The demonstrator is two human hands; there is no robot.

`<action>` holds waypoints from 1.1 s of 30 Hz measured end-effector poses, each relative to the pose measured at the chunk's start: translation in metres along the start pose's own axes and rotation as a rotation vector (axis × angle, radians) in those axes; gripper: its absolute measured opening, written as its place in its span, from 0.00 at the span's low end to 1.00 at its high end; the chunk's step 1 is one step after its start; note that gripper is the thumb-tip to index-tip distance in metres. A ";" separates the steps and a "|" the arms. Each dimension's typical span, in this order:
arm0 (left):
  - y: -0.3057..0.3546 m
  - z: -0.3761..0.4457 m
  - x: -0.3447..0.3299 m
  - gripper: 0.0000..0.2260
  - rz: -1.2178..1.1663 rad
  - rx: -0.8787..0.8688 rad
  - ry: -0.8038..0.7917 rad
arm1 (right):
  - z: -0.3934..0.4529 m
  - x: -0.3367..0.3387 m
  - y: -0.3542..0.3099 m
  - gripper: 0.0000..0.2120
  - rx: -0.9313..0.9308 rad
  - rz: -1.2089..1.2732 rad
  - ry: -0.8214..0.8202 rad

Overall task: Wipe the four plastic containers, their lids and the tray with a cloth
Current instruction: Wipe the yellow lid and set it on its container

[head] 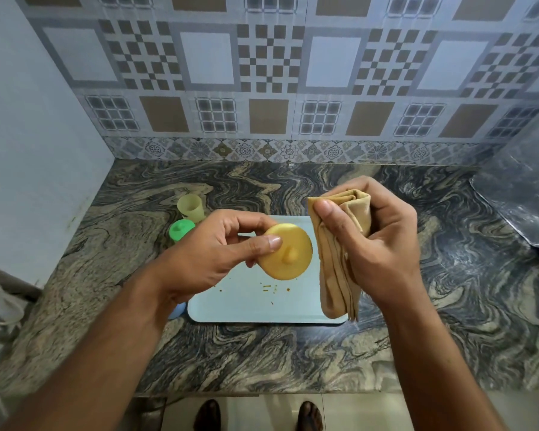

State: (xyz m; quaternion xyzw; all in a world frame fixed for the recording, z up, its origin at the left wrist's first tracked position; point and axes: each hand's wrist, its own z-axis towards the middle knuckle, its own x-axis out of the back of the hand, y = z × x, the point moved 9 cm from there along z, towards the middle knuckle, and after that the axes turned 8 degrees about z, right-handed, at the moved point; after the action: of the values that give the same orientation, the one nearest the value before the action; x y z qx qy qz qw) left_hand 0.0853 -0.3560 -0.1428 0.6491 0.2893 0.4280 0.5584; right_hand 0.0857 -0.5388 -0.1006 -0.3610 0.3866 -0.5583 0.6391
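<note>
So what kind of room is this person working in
Most likely a home kitchen. The person stands at a swirled stone counter backed by patterned wall tiles, with a crumb-speckled tray on it, a plastic lid in the left hand and a folded cloth in the right hand.

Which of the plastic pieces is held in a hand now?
The yellow lid with the knob: the left hand pinches its edge above the tray. The green-lidded container stands on the counter.

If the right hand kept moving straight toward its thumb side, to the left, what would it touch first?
Most likely the yellow lid pinched in the left hand; the right hand, gripping the cloth, sits just beside it, though their relative depth is unclear.
</note>
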 end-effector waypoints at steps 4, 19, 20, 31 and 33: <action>0.003 0.003 -0.008 0.10 -0.026 -0.022 -0.043 | 0.001 -0.021 -0.002 0.07 0.039 -0.093 -0.110; -0.030 -0.014 0.008 0.21 -0.469 0.037 0.224 | -0.017 0.008 0.020 0.08 -0.082 0.078 0.229; -0.031 -0.014 0.007 0.20 -0.483 0.043 0.230 | -0.018 0.004 0.017 0.07 -0.072 0.076 0.214; -0.037 -0.016 -0.003 0.22 -0.696 0.078 0.227 | -0.013 -0.004 0.008 0.07 -0.025 0.016 0.209; -0.038 -0.016 -0.001 0.22 -0.712 0.082 0.248 | -0.015 -0.006 0.005 0.06 -0.020 0.018 0.174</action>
State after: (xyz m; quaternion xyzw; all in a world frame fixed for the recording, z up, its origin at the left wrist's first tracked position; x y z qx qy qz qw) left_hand 0.0742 -0.3414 -0.1799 0.4728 0.5791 0.2706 0.6065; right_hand 0.0738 -0.5328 -0.1111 -0.3142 0.4495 -0.5779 0.6044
